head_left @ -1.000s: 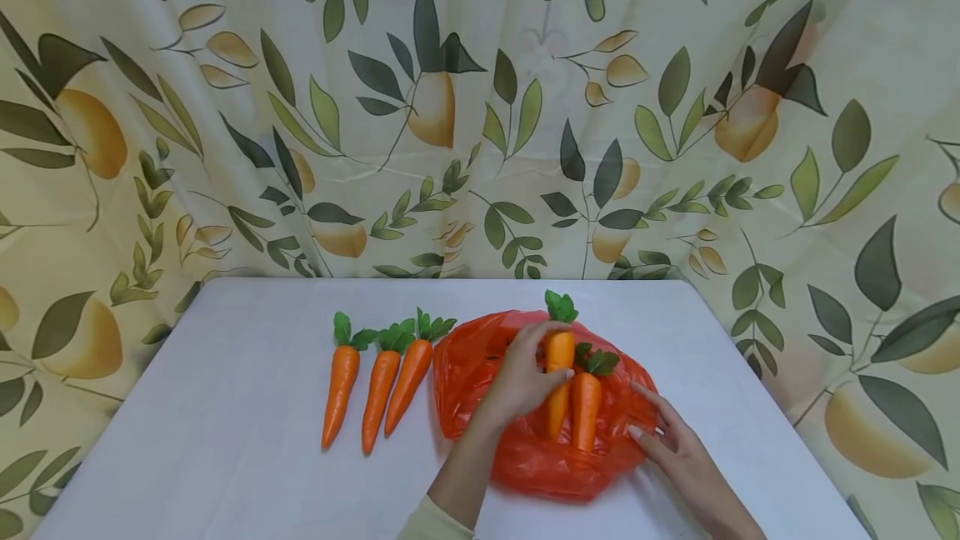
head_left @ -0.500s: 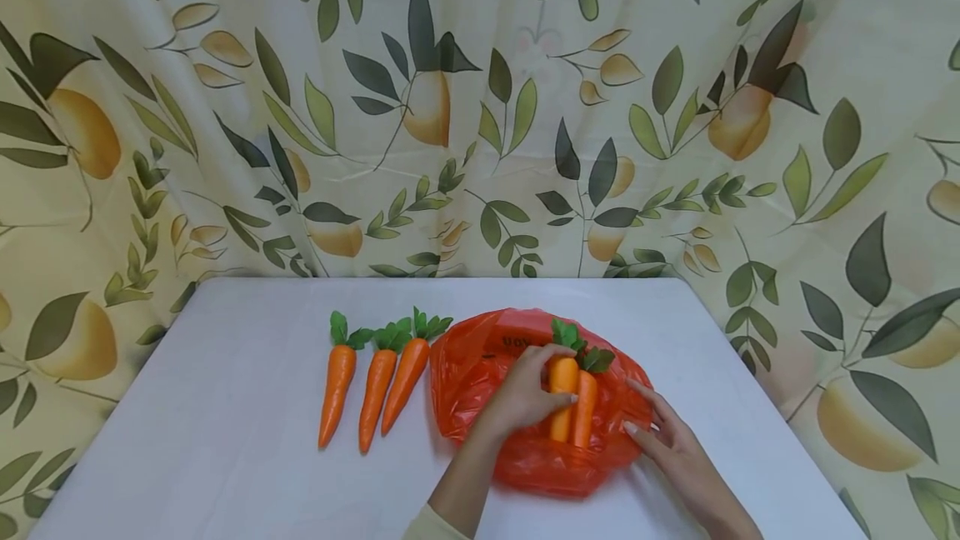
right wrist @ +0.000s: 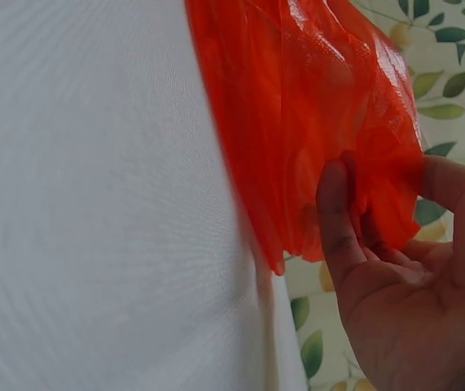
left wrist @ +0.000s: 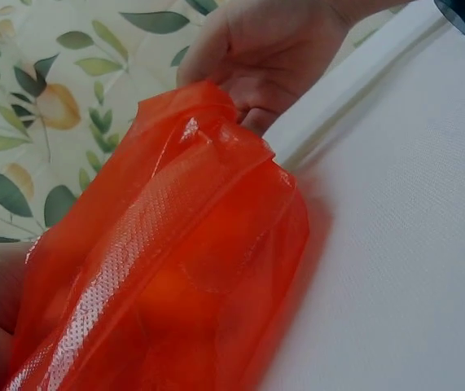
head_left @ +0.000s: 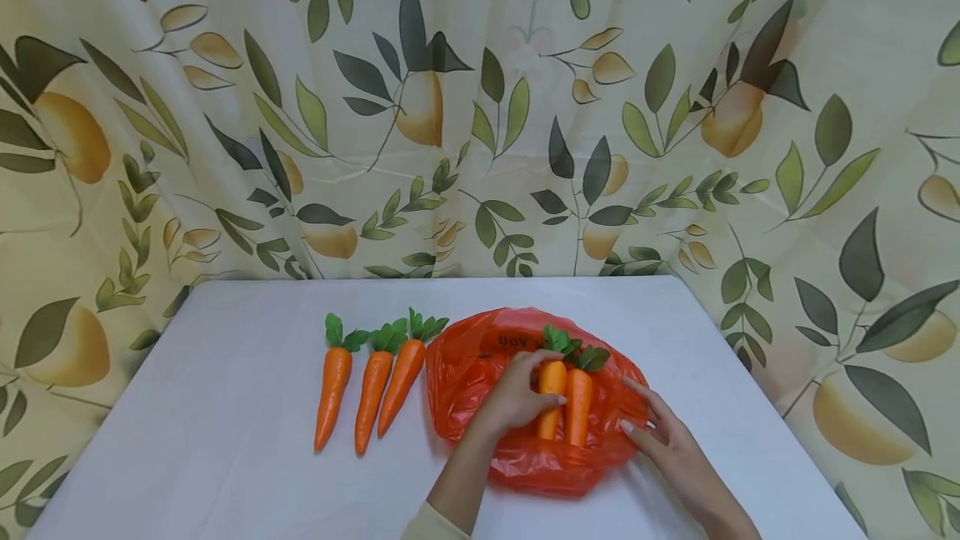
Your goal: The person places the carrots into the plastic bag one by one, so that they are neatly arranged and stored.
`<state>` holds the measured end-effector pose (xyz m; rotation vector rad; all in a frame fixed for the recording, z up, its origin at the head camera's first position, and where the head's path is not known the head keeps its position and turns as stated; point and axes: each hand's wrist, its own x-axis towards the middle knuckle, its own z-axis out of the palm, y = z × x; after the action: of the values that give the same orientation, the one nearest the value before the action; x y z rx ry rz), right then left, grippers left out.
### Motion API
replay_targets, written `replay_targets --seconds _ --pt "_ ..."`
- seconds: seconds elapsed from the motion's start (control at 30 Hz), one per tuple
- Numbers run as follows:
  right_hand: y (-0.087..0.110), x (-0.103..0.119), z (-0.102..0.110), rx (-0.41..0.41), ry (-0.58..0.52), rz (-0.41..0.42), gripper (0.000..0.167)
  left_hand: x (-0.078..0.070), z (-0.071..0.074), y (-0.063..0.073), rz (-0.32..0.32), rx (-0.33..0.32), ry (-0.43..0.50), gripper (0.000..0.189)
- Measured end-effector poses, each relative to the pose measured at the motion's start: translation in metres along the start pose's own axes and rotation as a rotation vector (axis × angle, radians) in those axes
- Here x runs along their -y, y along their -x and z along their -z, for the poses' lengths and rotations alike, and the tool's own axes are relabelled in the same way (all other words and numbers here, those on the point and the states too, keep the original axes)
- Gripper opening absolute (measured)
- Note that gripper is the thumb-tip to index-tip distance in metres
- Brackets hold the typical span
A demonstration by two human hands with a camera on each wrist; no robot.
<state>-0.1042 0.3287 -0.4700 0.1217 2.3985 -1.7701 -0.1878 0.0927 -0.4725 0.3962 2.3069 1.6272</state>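
Observation:
A red plastic bag (head_left: 465, 373) lies on the table with its mouth spread. My left hand (head_left: 516, 394) is inside the mouth, thumb and fingers around an orange carrot (head_left: 551, 407) with green leaves. Beside that carrot, a second carrot (head_left: 578, 407) leans in the bag, its lower tip hidden by the front fold. At the bag's right edge, my right hand (head_left: 671, 440) grips the plastic between thumb and fingers. In the right wrist view, the thumb and fingers of the right hand (right wrist: 395, 293) pinch the bag (right wrist: 297, 122). The left wrist view mostly shows red plastic (left wrist: 183, 244).
To the left of the bag, three more carrots lie side by side: a left one (head_left: 332, 398), a middle one (head_left: 372, 402) and a right one (head_left: 402, 386) whose leaves reach the bag. They rest on a white table (head_left: 225, 407). A leaf-and-fruit patterned curtain (head_left: 480, 107) hangs behind.
My left hand has lowered its carrot deeper into the bag, so its leaves now sit nearly level with the other carrot's. The right hand has kept its grip on the bag's edge.

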Motion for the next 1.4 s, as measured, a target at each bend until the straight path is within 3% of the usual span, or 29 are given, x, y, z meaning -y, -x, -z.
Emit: replay_targets --seconds 0.3,0.53,1.0,1.4 --pt "0.001 -0.001 0.0 0.0 0.009 0.052 0.064 0.007 -0.002 -0.003 -0.002 0.001 -0.039 0.051" --pt "0.001 0.0 -0.001 0.0 0.007 0.034 0.065 0.008 -0.001 -0.004 -0.034 0.009 -0.021 0.047" --pt "0.001 0.001 -0.001 -0.004 0.026 0.008 0.066 0.008 -0.001 -0.006 -0.019 0.003 -0.021 0.046" --pt "0.0 -0.002 0.0 0.01 0.017 -0.005 0.068 -0.012 0.016 0.0 -0.022 -0.011 -0.006 0.045"
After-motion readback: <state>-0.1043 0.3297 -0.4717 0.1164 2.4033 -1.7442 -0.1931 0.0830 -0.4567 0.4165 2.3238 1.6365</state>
